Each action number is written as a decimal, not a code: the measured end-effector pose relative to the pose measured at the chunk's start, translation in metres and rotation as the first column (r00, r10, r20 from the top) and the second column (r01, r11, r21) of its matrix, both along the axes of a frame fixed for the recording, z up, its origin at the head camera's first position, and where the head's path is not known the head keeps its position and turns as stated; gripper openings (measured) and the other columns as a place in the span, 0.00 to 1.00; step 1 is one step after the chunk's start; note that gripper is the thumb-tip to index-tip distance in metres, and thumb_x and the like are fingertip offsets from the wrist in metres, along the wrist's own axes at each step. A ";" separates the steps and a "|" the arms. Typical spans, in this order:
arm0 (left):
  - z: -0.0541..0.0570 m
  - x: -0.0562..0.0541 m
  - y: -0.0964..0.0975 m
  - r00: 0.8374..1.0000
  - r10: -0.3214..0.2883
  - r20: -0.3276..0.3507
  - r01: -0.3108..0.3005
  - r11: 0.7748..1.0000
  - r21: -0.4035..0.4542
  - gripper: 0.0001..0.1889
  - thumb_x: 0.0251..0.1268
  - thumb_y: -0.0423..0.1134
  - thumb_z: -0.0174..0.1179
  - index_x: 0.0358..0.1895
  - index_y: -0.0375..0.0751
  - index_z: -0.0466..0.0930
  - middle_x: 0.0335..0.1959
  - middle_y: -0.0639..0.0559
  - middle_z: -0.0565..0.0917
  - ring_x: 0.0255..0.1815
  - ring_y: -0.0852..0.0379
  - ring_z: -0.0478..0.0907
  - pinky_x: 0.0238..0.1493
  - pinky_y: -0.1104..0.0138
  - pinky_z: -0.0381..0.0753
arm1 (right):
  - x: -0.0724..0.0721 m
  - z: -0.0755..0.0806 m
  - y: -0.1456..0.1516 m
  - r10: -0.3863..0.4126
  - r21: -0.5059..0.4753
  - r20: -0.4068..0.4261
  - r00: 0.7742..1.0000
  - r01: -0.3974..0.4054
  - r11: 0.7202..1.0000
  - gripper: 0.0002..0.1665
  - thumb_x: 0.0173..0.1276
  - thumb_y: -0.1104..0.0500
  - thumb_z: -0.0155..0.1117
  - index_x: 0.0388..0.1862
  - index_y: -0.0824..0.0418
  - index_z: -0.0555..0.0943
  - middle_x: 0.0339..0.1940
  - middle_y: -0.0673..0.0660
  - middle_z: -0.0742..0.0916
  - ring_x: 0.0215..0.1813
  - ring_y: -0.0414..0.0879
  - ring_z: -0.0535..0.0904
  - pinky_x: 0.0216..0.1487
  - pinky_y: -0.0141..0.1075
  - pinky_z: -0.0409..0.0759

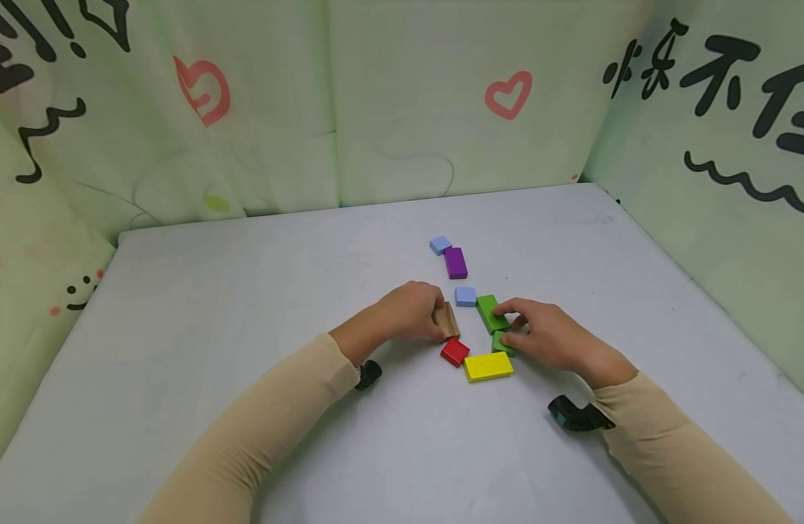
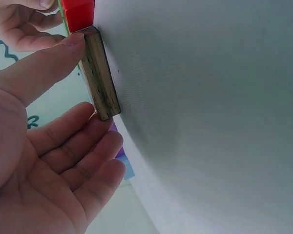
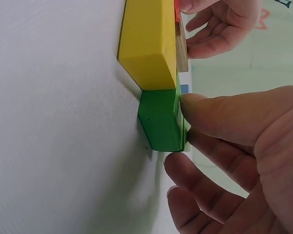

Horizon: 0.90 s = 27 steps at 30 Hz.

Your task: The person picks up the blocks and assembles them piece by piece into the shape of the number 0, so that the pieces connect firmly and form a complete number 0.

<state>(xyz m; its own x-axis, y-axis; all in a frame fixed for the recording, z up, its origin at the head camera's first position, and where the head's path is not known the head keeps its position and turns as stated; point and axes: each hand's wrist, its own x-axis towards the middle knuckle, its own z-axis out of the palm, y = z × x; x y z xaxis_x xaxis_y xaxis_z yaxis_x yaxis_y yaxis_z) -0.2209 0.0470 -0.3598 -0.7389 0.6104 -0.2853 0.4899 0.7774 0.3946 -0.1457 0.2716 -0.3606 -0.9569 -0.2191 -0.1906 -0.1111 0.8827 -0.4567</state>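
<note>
Nearest on the counter [image 1: 244, 313], between the sleeves [image 1: 257, 444], the yellow block [image 1: 489, 367] lies flat and level, with the red block [image 1: 455, 352] set askew just off its left end. Beyond the yellow block and touching it is the small green block [image 3: 158, 118]. The right hand [image 1: 548, 335] is at its right: the thumb rests on this block's top edge, the index finger reaches the long green block [image 1: 490, 311] beyond, and the other fingers bend loosely; no firm grip shows. Across from it, the left hand [image 1: 411, 313] pinches the wood block [image 1: 447, 320] end to end, thumb at the end beside the red block, fingertips at the far end. The wood block therefore lies at the left hand's fingertips, and both green blocks lie at the right hand's. In my judgement all three are light, rigid and hard to damage; the wood block's grained faces should give fair purchase, while the green blocks' smoother faces may slip a little. The sound hold is by opposite ends or long sides, low enough to spare the neighbours a knock. Farther on, the near blue block [image 1: 466, 296] lies close by the long green block's far end; whether they touch cannot be told. Past it, apart, the purple block [image 1: 456, 263] meets the far blue block [image 1: 441, 245] at a corner. A printed cloth [image 1: 408, 94] hangs behind.
</note>
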 end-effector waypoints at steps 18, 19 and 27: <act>0.001 0.002 0.001 1.000 0.016 0.005 -0.016 1.000 -0.010 0.29 0.63 0.47 0.70 0.65 0.39 0.76 0.53 0.50 0.81 0.46 0.57 0.75 0.49 0.69 0.78 | 0.000 0.000 -0.002 -0.006 0.008 0.005 1.000 0.006 1.000 0.27 0.69 0.59 0.68 0.65 0.64 0.75 0.50 0.64 0.83 0.51 0.59 0.78 0.52 0.52 0.80; 0.001 0.002 0.001 1.000 0.016 0.004 -0.016 1.000 -0.011 0.29 0.62 0.47 0.70 0.65 0.39 0.76 0.53 0.50 0.81 0.46 0.57 0.75 0.49 0.69 0.78 | 0.000 0.000 -0.002 -0.005 0.008 0.003 1.000 0.005 1.000 0.27 0.69 0.59 0.68 0.65 0.64 0.75 0.50 0.64 0.84 0.51 0.59 0.78 0.52 0.52 0.80; 0.001 0.002 0.000 1.000 0.016 0.004 -0.016 1.000 -0.006 0.30 0.62 0.47 0.71 0.64 0.39 0.76 0.53 0.50 0.81 0.46 0.57 0.75 0.49 0.69 0.78 | 0.001 0.000 -0.001 -0.005 0.008 -0.002 1.000 0.005 1.000 0.26 0.70 0.61 0.66 0.65 0.64 0.75 0.51 0.64 0.84 0.50 0.58 0.78 0.52 0.52 0.80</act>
